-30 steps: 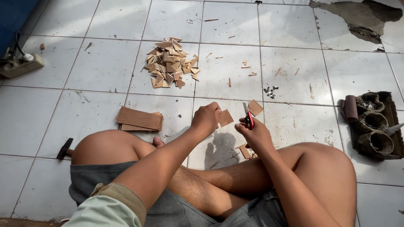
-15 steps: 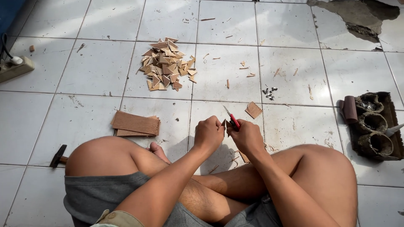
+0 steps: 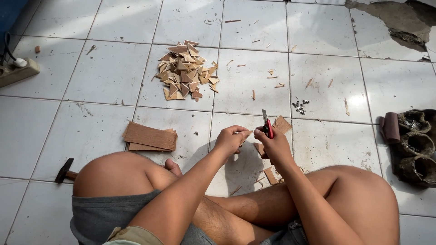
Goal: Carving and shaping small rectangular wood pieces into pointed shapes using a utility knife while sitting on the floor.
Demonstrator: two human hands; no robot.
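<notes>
Legs: person sits cross-legged on white tile floor [image 3: 91, 81], grey shorts [image 3: 97, 218], knees out L & R.
Left hand [image 3: 230, 140]: fingers curled, pinching a small wood piece [image 3: 245, 134] at its tip; held just above floor, btwn the knees.
Right hand [image 3: 272, 144]: clenched round a red-handled knife [image 3: 267, 127], blade pointing up/away; fingertips close to left hand, nearly touching.
Wood piece: thin, tan, mostly hidden by left fingers; exact shape can't tell.
Under hands: a few flat wood offcuts [image 3: 270, 175] on the tile, hands' shadow over them.
Just past right hand: one brown square of wood [image 3: 283, 123] flat on floor, beside the blade.
Left of hands: stack of brown wood sheets [image 3: 150, 137], lying flat, near left knee.
Hammer [image 3: 65, 171]: black head, on floor by left thigh, handle partly hidden.
Right side: dark lumpy holder w/ round pockets [image 3: 415, 145], brown roll at its near-left edge.
Mid floor: small cluster of dark metal bits [image 3: 299, 106]; splinters scattered around.
Farther: pile of small tan wood triangles [image 3: 185, 71], well apart from hands.
Far left: power strip [image 3: 17, 71] w/ white plug.
Far right corner: broken tile patch [image 3: 399, 20], grey cement showing.
</notes>
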